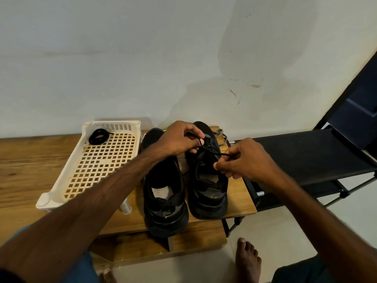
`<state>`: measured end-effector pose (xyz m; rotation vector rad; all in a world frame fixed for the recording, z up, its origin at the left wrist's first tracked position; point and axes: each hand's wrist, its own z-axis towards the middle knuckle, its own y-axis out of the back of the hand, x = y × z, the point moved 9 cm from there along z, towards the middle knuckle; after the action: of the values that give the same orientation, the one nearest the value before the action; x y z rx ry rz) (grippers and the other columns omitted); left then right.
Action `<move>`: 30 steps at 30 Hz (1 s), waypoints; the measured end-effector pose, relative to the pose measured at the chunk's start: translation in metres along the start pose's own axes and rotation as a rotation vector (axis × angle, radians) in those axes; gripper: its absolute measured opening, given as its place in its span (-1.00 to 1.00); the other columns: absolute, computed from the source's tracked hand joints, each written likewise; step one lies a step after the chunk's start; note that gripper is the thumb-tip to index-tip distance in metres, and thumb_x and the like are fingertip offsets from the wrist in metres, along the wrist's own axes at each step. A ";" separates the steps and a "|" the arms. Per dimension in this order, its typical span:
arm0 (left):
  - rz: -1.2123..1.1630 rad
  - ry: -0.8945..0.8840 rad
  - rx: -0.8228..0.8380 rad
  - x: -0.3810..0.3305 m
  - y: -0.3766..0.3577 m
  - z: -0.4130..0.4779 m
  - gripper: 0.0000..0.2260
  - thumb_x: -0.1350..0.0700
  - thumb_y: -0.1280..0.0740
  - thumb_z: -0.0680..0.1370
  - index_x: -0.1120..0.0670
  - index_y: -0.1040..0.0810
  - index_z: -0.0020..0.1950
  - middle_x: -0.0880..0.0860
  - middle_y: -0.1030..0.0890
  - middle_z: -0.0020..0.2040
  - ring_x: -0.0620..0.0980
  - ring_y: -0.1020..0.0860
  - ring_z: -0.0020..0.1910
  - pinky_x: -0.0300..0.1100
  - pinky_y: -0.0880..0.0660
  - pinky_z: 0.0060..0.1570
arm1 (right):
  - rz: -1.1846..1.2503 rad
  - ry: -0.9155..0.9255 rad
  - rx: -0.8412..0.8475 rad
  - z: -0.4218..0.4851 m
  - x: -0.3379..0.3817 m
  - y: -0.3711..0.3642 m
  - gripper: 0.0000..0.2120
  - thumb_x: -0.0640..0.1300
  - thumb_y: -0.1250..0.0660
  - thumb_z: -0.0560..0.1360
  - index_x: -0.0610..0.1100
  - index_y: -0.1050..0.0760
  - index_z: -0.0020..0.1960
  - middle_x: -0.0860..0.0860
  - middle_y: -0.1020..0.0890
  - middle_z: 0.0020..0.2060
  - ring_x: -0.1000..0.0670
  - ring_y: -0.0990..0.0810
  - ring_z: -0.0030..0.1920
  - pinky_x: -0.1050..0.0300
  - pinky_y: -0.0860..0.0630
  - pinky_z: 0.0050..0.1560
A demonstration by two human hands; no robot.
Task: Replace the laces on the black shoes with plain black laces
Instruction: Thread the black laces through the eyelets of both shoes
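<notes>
Over right shoe [210,193]: left fingers [193,132] pinch black lace [219,153], right fingers [222,166] apparently pinch its other end.

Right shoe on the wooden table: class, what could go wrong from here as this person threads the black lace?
1. The left hand and right hand both pinch the black lace rather than the right shoe. Its heel sits close to the front edge of the table, so a hard tug towards the person might slide it off.
2. The patterned lace lies just behind the toe and may tangle with the loose ends.
</notes>
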<state>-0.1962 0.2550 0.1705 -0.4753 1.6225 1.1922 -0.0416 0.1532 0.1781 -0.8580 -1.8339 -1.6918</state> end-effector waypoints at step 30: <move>0.550 -0.287 -0.202 -0.022 0.019 0.006 -0.61 0.23 -0.43 0.48 0.05 -0.60 0.30 0.09 -0.59 0.18 0.05 -0.57 0.16 0.00 -0.53 0.20 | 0.012 -0.023 0.025 0.000 0.005 0.001 -0.77 -0.05 -0.60 0.40 -0.14 -0.65 -0.04 -0.06 -0.72 -0.28 0.02 -0.73 -0.26 0.20 -0.66 -0.27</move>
<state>-0.1989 0.2626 0.1988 0.0360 1.4267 1.7548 -0.0440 0.1538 0.1826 -0.8798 -1.8572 -1.6551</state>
